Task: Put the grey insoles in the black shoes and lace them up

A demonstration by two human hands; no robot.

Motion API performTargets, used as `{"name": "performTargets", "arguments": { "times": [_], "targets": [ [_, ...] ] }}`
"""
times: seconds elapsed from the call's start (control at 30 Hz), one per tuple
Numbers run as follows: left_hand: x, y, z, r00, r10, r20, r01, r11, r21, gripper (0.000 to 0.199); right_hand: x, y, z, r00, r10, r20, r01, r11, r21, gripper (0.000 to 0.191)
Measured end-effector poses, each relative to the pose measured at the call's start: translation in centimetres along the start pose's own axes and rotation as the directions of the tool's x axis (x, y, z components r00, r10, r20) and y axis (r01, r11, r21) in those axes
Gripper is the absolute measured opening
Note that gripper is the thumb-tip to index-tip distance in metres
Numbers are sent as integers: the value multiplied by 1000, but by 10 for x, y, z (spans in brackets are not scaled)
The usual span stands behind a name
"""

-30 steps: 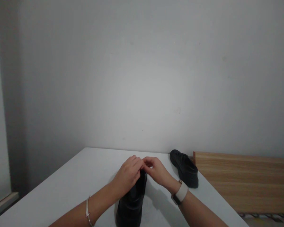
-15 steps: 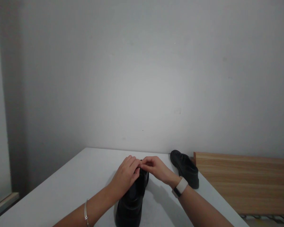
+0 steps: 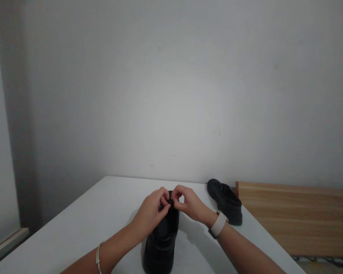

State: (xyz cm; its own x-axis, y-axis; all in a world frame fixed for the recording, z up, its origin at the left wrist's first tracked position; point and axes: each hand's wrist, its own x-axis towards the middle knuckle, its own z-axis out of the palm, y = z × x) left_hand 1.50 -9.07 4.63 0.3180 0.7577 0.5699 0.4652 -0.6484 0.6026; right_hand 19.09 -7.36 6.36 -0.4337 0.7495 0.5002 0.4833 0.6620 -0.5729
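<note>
A black lace-up shoe stands on the white table, its heel toward me and its toe pointing away. Over its tongue and lacing area, my left hand pinches the dark shoelace between thumb and fingers. My right hand faces it from the other side, thumb and forefinger closed in a ring on the lace. Fingertips of both hands are a small gap apart. The lace itself barely shows against the black leather. A matching black shoe rests at the table's right edge, untouched.
The white table reaches back to a plain grey wall. To its right stands a wood-grain panel. A pale ledge lies at the far left, beyond the table's edge.
My hands have drawn slightly apart, from touching fingertips to a small gap. The left fingers have curled into a pinch. The view has shifted a little.
</note>
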Motion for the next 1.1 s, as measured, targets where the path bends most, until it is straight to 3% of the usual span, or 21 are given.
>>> {"name": "performTargets", "arguments": {
  "times": [0.3, 0.4, 0.5, 0.6, 0.67, 0.73, 0.9, 1.1],
  "targets": [
    [-5, 2, -4, 995, -73, 68, 80, 991, -106, 4, 6, 8, -1, 991, 114, 67, -113, 993, -23, 13],
    [-9, -8, -6, 998, -65, 15, 67, 990, -123, 9, 0, -4, -5, 991, 122, -48, -125, 990, -66, 11],
    [-7, -31, -11, 989, -88, -118, 79, 994, -79, 18, -18, -29, 2, 986, 64, -152, -82, 989, -120, 11],
    [3, -60, -12, 964, -171, -204, 154, 983, -95, 21, -38, -55, 20, 997, 69, 23, -60, 961, -271, 28],
    [12, -76, -9, 950, -219, -224, 193, 972, -133, 21, -48, -64, 31, 984, 114, 137, -40, 890, -454, 43],
    [21, -88, -3, 937, -259, -232, 220, 958, -182, 20, -52, -66, 36, 972, 145, 185, -17, 828, -561, 46],
    [44, -107, 22, 905, -342, -252, 232, 895, -381, 21, -56, -41, 18, 992, 96, 77, -42, 849, -526, 25],
    [66, -123, 46, 879, -407, -247, 252, 838, -484, 20, -63, 25, -25, 988, 138, -74, -155, 800, -580, 13]
  ]
}}
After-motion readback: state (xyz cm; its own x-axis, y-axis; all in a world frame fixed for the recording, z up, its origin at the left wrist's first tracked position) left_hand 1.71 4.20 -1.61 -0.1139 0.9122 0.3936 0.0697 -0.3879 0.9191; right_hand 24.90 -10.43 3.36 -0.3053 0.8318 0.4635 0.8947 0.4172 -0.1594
